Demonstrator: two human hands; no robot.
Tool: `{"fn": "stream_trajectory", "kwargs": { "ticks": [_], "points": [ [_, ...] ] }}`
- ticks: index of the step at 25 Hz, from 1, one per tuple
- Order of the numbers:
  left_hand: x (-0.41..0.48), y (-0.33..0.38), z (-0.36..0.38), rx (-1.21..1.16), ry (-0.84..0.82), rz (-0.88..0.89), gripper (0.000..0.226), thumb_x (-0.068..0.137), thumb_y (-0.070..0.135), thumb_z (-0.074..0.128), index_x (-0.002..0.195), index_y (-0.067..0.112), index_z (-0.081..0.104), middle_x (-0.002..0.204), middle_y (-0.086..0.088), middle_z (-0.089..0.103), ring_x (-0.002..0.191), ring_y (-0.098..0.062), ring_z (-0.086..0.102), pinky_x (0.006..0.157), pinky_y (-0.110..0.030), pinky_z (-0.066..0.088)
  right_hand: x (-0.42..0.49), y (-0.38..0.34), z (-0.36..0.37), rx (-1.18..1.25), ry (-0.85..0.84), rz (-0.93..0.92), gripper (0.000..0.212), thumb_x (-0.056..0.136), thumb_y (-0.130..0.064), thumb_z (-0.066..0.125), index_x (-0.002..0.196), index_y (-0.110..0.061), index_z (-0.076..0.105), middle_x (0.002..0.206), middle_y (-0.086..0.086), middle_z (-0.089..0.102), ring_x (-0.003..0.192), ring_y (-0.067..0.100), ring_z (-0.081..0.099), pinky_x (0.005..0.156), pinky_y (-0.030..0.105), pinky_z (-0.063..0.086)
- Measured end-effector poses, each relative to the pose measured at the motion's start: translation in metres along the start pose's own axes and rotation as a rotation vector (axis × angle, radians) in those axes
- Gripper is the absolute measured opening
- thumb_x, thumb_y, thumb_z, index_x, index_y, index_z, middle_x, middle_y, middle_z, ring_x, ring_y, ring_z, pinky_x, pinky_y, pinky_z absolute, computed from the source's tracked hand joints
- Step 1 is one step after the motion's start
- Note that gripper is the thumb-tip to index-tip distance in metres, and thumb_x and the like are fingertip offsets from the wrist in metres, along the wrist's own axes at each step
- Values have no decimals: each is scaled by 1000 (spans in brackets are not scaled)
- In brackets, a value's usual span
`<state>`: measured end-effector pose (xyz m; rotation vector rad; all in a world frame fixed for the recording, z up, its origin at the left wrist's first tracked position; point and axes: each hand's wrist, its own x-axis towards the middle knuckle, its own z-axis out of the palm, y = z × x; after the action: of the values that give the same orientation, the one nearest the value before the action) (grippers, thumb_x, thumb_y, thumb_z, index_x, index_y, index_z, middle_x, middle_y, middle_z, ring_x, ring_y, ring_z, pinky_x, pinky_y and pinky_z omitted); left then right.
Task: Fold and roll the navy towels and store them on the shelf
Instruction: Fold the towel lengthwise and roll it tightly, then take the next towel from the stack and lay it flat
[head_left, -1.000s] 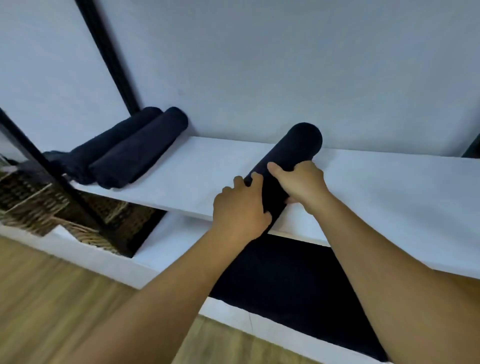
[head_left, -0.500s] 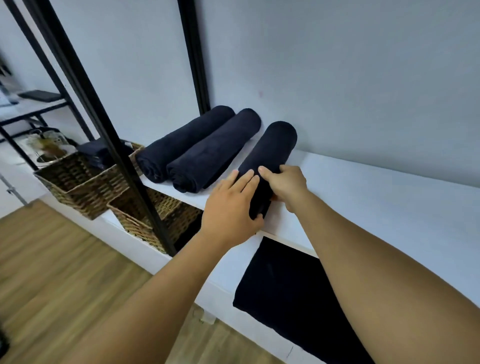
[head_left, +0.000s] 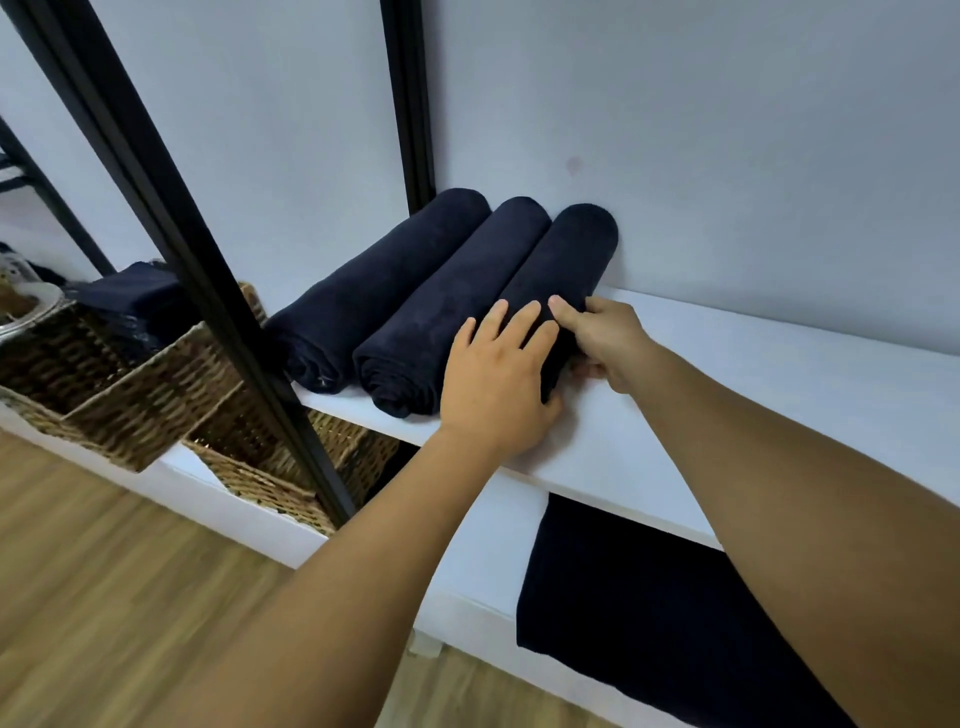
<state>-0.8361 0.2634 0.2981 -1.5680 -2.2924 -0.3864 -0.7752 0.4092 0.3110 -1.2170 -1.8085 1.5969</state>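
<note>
A person's left hand (head_left: 493, 384) lay flat, fingers nearly straight, across the near end of a rolled navy towel (head_left: 569, 254) on the white shelf (head_left: 753, 400). The right hand (head_left: 605, 338) curled round the roll's right flank, forefinger on top. The towel, judged soft, light and liable to spring loose, looked best taken around its middle or cupped at both ends, with the free edge kept underneath. It lay tight against a second roll (head_left: 452, 306), which touched a third roll (head_left: 374, 291) beside the back post (head_left: 410, 104). All three had their far ends at the wall. On the lower board, beneath the right forearm, a flat navy towel (head_left: 649, 597) appeared not yet rolled. Wicker baskets (head_left: 104, 374) stood by the front upright (head_left: 171, 218), one holding more dark cloth, above a wood floor (head_left: 78, 571).
</note>
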Motion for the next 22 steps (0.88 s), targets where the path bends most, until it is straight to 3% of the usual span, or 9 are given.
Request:
{"fn": "stream_trajectory", "kwargs": {
  "ticks": [2, 5, 8, 12, 14, 16, 18, 20, 22],
  "points": [
    [-1, -2, -1, -22, 6, 3, 65, 80, 49, 59, 139, 26, 47, 152, -1, 41, 142, -30, 35, 114, -52, 26, -21, 6, -3, -94, 33, -67, 48, 86, -59, 56, 116, -23, 65, 113, -3, 69, 104, 21, 64, 92, 43, 54],
    [-14, -6, -2, 8, 82, 1, 69, 85, 57, 52, 144, 23, 43, 157, -12, 31, 144, -36, 29, 116, -59, 19, -82, 46, -22, -676, 32, -285, 55, 98, -56, 34, 143, -26, 47, 142, -3, 50, 131, 17, 43, 107, 31, 35],
    [-74, 5, 18, -76, 186, -2, 64, 97, 48, 46, 153, 20, 34, 162, -20, 14, 150, -42, 8, 117, -62, 10, -162, 104, -62, -1119, 55, -439, 66, 98, -61, 17, 152, -27, 30, 161, -3, 21, 150, 18, 11, 118, 39, 22],
    [-187, 47, 74, -375, 127, -239, 64, 95, 38, 51, 150, 12, 34, 160, -23, 13, 150, -40, 8, 118, -59, 7, -252, 203, -89, -1170, 85, -597, 51, 98, -42, 41, 142, -17, 48, 153, 11, 39, 145, 27, 28, 115, 60, 20],
    [-230, 66, 105, -537, -45, -486, 64, 91, 39, 56, 145, 10, 35, 155, -19, 25, 144, -38, 25, 115, -56, 24, -277, 256, -101, -977, 46, -308, 50, 97, -47, 44, 139, -22, 51, 151, 3, 42, 145, 17, 28, 119, 46, 19],
    [-260, 92, 140, -833, -410, -794, 62, 92, 36, 64, 142, 15, 36, 146, -11, 40, 134, -32, 41, 107, -46, 40, -285, 305, -133, -550, 186, 233, 53, 93, -50, 53, 139, -24, 51, 146, -2, 47, 130, 12, 43, 109, 27, 29],
    [-276, 117, 175, -994, -753, -1067, 59, 90, 31, 70, 138, 16, 41, 135, -7, 50, 123, -27, 52, 100, -39, 44, -280, 354, -179, -71, 362, 693, 46, 91, -42, 64, 129, -19, 57, 129, 5, 58, 105, 16, 55, 95, 31, 43],
    [-276, 132, 207, -1083, -860, -1300, 53, 90, 32, 70, 135, 13, 47, 130, -6, 54, 113, -25, 56, 94, -40, 46, -274, 400, -224, 265, 511, 904, 26, 91, -34, 67, 109, -17, 61, 122, 9, 58, 110, 26, 57, 92, 41, 50],
    [-262, 136, 236, -1184, -805, -1466, 45, 92, 32, 68, 130, 13, 52, 133, -5, 54, 116, -26, 56, 98, -42, 49, -260, 432, -258, 431, 607, 970, 32, 90, -34, 69, 113, -16, 58, 133, 10, 52, 116, 27, 56, 92, 43, 52]
  ]
}}
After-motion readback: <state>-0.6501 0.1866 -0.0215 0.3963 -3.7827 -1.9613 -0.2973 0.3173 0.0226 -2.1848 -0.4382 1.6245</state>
